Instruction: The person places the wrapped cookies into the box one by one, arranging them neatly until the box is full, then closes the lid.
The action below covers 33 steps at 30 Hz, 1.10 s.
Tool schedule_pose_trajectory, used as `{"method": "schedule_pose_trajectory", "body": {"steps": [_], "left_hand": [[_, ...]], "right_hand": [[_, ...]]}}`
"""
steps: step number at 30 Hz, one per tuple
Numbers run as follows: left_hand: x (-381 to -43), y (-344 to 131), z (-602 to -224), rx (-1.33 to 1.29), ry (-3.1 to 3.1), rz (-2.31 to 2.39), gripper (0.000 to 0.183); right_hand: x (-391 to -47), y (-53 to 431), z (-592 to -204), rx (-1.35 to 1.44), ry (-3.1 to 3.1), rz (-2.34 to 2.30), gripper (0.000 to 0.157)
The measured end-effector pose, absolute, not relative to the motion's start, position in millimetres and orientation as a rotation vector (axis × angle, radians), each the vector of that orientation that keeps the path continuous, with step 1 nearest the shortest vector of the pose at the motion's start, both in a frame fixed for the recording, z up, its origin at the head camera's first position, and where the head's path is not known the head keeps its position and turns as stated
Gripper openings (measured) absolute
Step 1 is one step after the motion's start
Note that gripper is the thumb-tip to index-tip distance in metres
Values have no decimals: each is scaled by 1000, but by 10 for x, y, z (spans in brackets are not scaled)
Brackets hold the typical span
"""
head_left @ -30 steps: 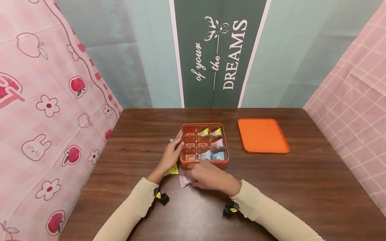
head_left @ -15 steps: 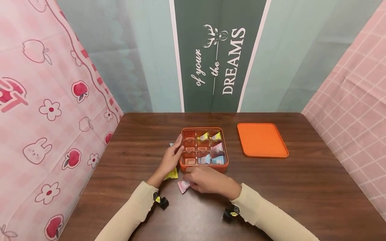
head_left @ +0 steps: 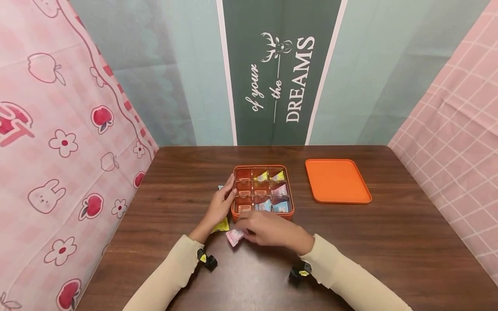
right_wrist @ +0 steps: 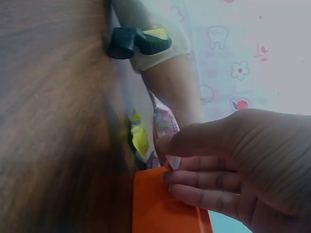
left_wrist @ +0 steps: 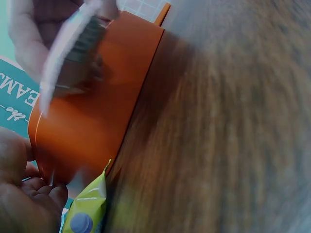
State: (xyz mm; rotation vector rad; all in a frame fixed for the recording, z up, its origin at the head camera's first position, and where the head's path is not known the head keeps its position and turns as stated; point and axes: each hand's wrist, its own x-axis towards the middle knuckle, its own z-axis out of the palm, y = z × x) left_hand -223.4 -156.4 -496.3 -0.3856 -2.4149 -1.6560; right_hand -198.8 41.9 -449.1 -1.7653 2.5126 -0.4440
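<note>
A pink printed cloth (head_left: 50,164) is hung beside the counter (head_left: 175,181), past its left edge. Further in, the left hand (head_left: 218,206) is released, its fingers laid against the left side of an orange box (left_wrist: 121,73). A blue packet (head_left: 220,187) is mostly hidden by that hand, and a yellow packet (head_left: 221,225) is partly covered near its wrist. Just in front of the box, toward the counter's near edge, a pink packet (head_left: 234,237) is pinched by the thumb and fingers of the right hand (head_left: 266,226). The box is placed about midway between the counter's side edges, nearer the far one; two yellow packets (head_left: 261,176) are held in its far row, another pink one at the right of its middle row, and two blue packets (head_left: 280,207) in its near row, middle and right. An orange lid (head_left: 338,181) is laid flat toward the counter's far right corner
</note>
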Motion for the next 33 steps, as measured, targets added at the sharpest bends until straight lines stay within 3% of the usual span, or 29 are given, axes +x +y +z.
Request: {"method": "schedule_pose_trajectory", "body": {"steps": [16,26,33], "left_hand": [[-2289,-1593,-5066,-399,-2403,-1631,48],[-2121,-1522,-4730,-422,-2395,-1663,46],[-2112,-1511,-4700,-386,-2405,-1676,46]], "right_hand": [[-2094,500,-4372,-1845,2552,-719,33],[-2200,574,-4359,-1779,2631,-813,35],[-2269,612,-4369,-1749,2688,-898,33]]}}
